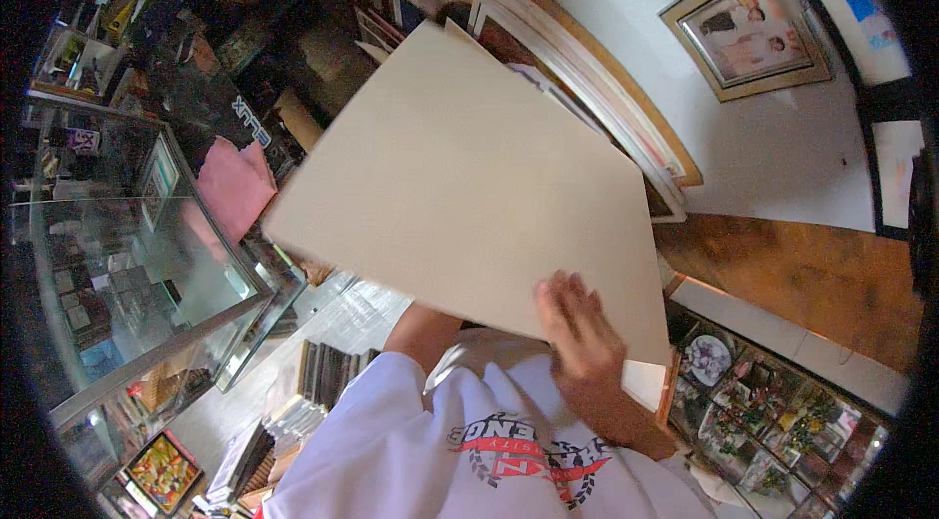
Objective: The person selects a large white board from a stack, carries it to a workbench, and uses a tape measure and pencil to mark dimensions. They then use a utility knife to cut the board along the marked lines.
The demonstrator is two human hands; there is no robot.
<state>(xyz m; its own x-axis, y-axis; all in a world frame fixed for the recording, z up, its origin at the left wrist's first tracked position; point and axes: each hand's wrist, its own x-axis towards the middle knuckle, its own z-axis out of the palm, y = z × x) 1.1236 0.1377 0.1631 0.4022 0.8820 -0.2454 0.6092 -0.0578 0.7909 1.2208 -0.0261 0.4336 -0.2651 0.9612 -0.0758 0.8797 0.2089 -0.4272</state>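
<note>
A large beige board (469, 186) is filling the middle of the view, tilting so that its upper corner is pointing toward twelve o'clock and its lower edge is lying near the person's chest at six. It looks like stiff backing card, and a second sheet is peeking out behind its upper right edge, so more than one sheet may be stacked there. Being wide and flat, it is being steadied from two sides, probably to keep it from flexing.

The right hand (582, 333) is pressing on the board's lower right part at about five o'clock, fingers spreading flat over the face and holding it by that edge. The left hand is hiding behind the board; only the left forearm (421, 333) is rising from the white sleeve at six, so I cannot tell how that hand is gripping.

At nine o'clock a glass display case (147, 255) is standing with a pink cloth (240, 186) lying beside its top. At two o'clock a framed picture (748, 30) is hanging on the white wall, and more frames (606, 98) are leaning stacked behind the board.
</note>
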